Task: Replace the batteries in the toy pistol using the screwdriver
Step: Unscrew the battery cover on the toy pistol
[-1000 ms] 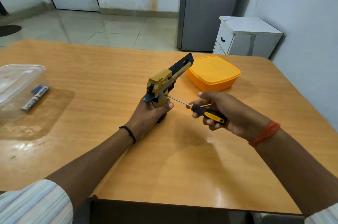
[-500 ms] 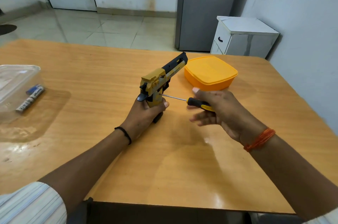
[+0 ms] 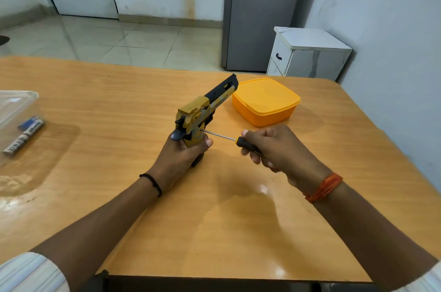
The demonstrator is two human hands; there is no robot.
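**A:** What is happening at the wooden worktop (image 3: 214, 232)?

**B:** A person stands the yellow-and-black plastic toy pistol (image 3: 202, 112) upright, its butt on the worktop near the middle and its muzzle pointing away. The left hand (image 3: 183, 155) is wrapped around the pistol's handle, clenched on it. The right hand (image 3: 279, 148) grasps the black-and-yellow handle of a thin steel-shafted screwdriver (image 3: 233, 140), whose tip meets the pistol's right side just above the left thumb.

**A:** How should this step be done well?

**B:** My judgement: keep the shaft square to the screw, press inward while turning, and hold the pistol braced against the worktop so the tip does not skip out. The screw itself is too small to see, so I cannot say whether the tip is properly seated.

**A:** And what can be counted?

**B:** One pistol and one screwdriver. At the far left lie what look like two cylindrical batteries (image 3: 23, 135), one grey and white and one blue, side by side and well apart from the pistol, just beside one clear plastic container (image 3: 16, 105). One orange square lidded plastic box (image 3: 265, 101) sits just beyond the pistol. Two hands, both occupied.
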